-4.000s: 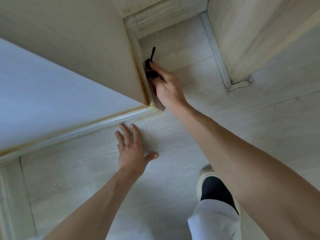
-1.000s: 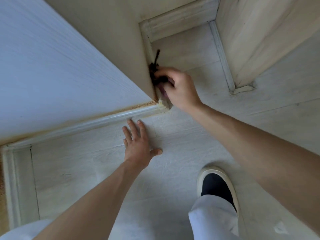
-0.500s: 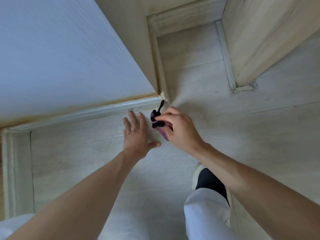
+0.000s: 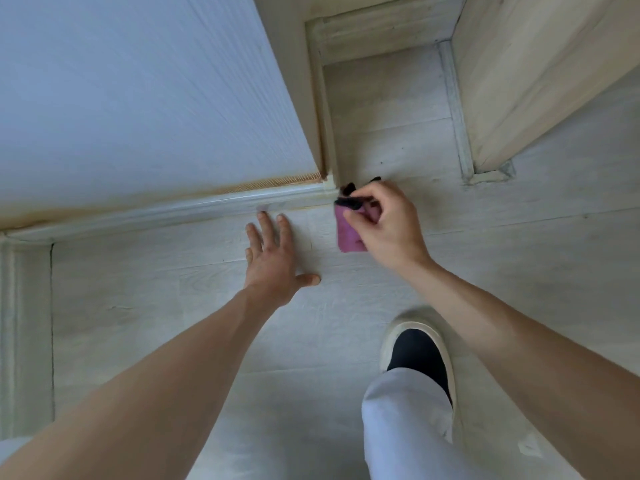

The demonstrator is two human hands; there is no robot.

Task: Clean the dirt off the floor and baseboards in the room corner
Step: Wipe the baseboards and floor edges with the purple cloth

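The pale wood-look floor [image 4: 346,306] fills most of the view, bounded by a white wall [image 4: 138,98] that ends at an outside corner. A light baseboard [image 4: 173,211] runs along the foot of the wall to that corner, with a yellowish stained strip just above it. A second baseboard [image 4: 327,116] runs away from the corner along the other face. At lower right a leg in light trousers [image 4: 405,427] ends in a black shoe with a white sole [image 4: 419,355]. The left hand [image 4: 273,265] lies flat on the floor, fingers straight, fingertips just short of the baseboard. The right hand [image 4: 384,223] has its grip curled around a pink cleaning pad with a black strap [image 4: 348,233], held down at the floor just beside the corner; the pad shows past the fingers on the hand's left side.
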